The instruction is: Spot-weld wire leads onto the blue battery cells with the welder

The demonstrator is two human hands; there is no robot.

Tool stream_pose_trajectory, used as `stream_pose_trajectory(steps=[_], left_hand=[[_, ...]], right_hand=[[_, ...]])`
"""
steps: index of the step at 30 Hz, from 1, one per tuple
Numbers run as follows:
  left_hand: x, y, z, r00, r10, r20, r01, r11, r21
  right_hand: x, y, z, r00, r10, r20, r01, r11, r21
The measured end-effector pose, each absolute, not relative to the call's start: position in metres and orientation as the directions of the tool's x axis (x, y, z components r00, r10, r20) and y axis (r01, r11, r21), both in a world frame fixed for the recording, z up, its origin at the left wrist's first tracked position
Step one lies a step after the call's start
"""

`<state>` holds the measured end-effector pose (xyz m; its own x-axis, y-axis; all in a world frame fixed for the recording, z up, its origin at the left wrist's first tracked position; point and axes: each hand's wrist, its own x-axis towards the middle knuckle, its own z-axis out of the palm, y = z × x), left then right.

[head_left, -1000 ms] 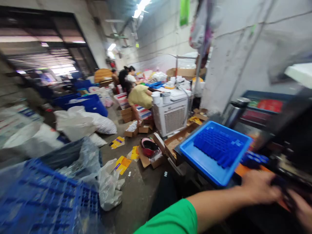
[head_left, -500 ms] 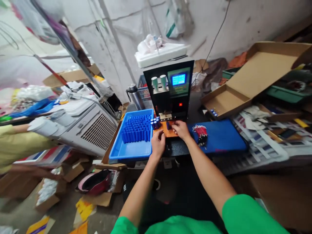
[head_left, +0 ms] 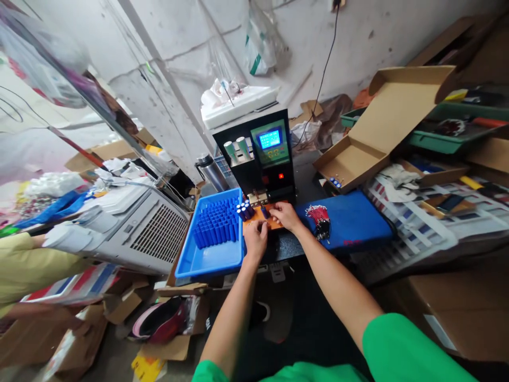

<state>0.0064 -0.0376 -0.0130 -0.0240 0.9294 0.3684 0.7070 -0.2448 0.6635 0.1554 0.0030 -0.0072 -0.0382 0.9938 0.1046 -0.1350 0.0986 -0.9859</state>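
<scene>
A single blue cylindrical battery cell [head_left: 264,212] stands upright on an orange board [head_left: 273,225] at the foot of a black spot welder [head_left: 254,170]. Just right of that cell is my right hand [head_left: 285,215], thumb and fingertips pinched together; whatever they hold is too small to make out. My left hand [head_left: 255,240] rests at the board's front left edge with its fingers curled in toward the thumb, their contents hidden. Behind it, a small group of blue cells [head_left: 244,209] with pale tops stands close to the welder's electrodes [head_left: 258,198].
A blue tray [head_left: 190,265] holding rows of blue cells stands on the left. To the right, red and black wire leads [head_left: 318,220] lie on a blue pad [head_left: 353,223]. Beyond are an open cardboard box [head_left: 358,154] and a steel flask [head_left: 212,172]. Another person's sleeve [head_left: 35,270] shows far left.
The view has shifted, so the welder and tray appear further left. My hands stay at the orange board beside the single cell, with little visible change in their grip.
</scene>
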Motion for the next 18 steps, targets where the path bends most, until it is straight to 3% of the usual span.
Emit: stream_pose_trajectory(steps=[8,18], left_hand=[[0.0071,-0.0323,-0.0124,-0.002,0.957,0.292,0.497,-0.252,0.83],[-0.0026,-0.0371,-0.0065,-0.09,0.956,0.279,0.348,-0.232,0.908]], right_hand=[[0.1576,0.0019,-0.0104,-0.166,0.964,0.21,-0.117,0.192,-0.974],[0.1565,0.0026,-0.0117,-0.157,0.983,0.091,-0.188,0.061,-0.98]])
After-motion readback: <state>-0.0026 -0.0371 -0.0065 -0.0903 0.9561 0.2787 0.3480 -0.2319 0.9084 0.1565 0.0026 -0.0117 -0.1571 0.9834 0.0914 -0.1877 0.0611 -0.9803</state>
